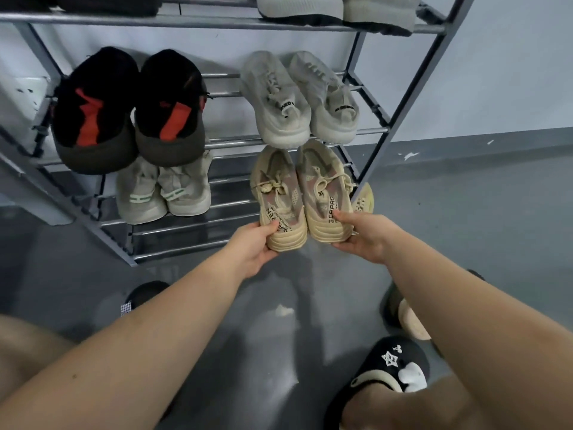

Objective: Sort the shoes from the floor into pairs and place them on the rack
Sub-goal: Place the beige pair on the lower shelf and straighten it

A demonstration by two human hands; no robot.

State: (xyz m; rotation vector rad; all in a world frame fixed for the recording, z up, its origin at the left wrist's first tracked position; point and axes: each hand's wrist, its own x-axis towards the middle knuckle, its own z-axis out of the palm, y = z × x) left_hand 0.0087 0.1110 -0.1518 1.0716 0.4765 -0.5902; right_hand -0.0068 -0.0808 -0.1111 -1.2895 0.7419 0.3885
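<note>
Two cream and pink sneakers sit side by side at the right end of the lowest shelf of the grey metal rack [376,111]. My left hand [252,248] grips the heel of the left sneaker [279,197]. My right hand [364,235] grips the heel of the right sneaker [325,190]. Both heels stick out past the shelf's front bar. A pale yellow shoe [364,200] lies on the floor just right of the rack, partly hidden behind my right hand.
The middle shelf holds a black and orange pair [127,110] and a light grey pair [297,97]. A beige pair with green stripes [164,190] sits left on the lowest shelf. Grey shoes [338,10] rest on the top shelf. My feet wear black slippers [393,364] on the grey floor.
</note>
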